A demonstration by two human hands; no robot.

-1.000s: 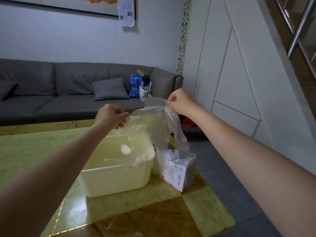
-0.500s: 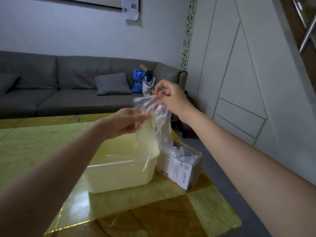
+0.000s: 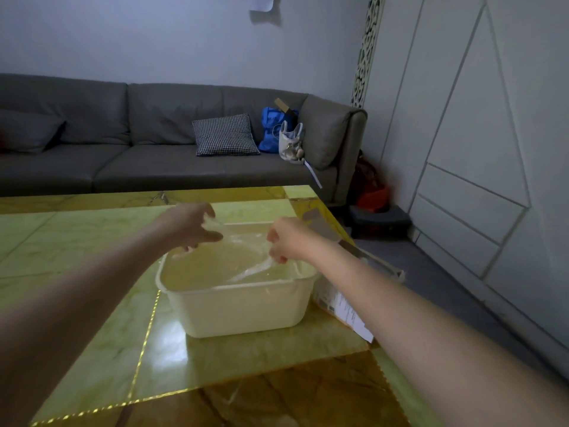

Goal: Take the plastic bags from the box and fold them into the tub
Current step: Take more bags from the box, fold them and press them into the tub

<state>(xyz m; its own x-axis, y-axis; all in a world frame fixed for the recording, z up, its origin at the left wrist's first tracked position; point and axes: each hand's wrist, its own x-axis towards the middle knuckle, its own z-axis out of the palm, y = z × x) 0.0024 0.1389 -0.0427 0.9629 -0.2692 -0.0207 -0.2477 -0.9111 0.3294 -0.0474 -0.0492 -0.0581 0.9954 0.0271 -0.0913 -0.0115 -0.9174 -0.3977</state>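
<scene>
Hands: two, left hand [image 3: 192, 226] and right hand [image 3: 284, 240], each pinching clear plastic bag [image 3: 243, 255]; one bag visible, spread over tub.
Tub [image 3: 243, 306]: one, cream plastic.
Box [image 3: 341, 303]: one, cardboard, just beside tub, mostly hidden behind right forearm.
Table [image 3: 92, 349]: one, green-yellow marble.
Sofa [image 3: 107, 143]: one, grey.
Cushions: one checked cushion [image 3: 224, 135], one grey cushion [image 3: 27, 131].
Bags on sofa: one blue bag [image 3: 271, 131], one pale tote [image 3: 291, 141].
</scene>
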